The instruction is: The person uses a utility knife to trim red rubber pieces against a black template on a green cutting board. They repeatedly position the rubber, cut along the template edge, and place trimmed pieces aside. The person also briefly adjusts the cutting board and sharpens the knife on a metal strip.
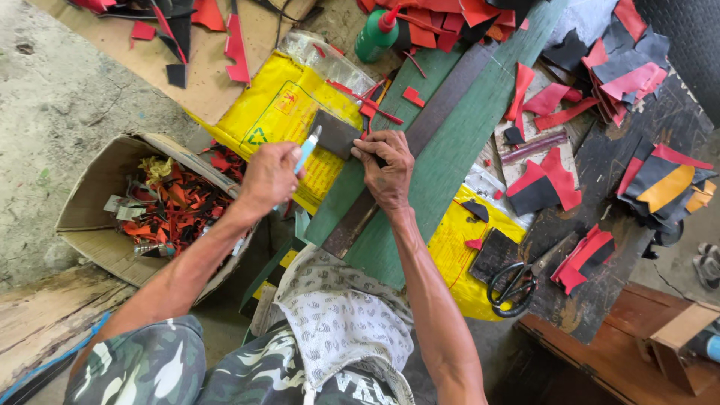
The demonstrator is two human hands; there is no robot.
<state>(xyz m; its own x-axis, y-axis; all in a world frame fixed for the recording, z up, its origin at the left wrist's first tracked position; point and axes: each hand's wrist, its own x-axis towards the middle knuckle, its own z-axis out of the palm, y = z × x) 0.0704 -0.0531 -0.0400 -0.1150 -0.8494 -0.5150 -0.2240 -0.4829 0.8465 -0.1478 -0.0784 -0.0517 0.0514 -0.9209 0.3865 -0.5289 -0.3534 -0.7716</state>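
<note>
Head view looks straight down on my two bare hands at work over a long green board (450,150) that slopes from my lap up toward the far edge of the bench. My left hand (270,176) is closed around a slim light-blue-handled cutter (307,148), its tip pointing at the dark grey, roughly square piece of leather (334,133). My right hand (386,169) has its fingers pinched together on the near edge of that same leather piece, pressing it down where it overhangs the left edge of the green board. A dark narrow strip (431,112) runs lengthwise along the board under my right hand. Beneath the leather and the board lies a yellow plastic sack (281,105) with printed marks. At the left, on the ground, stands an open cardboard box (97,217) full of red, orange and black offcuts (169,206). A green bottle with a red nozzle (379,34) lies near the far edge. Red and black leather scraps (551,180) are scattered across the dark bench top on the right, and black-handled scissors (517,281) rest near its front edge. A patterned grey cloth (341,322) covers my lap.
</note>
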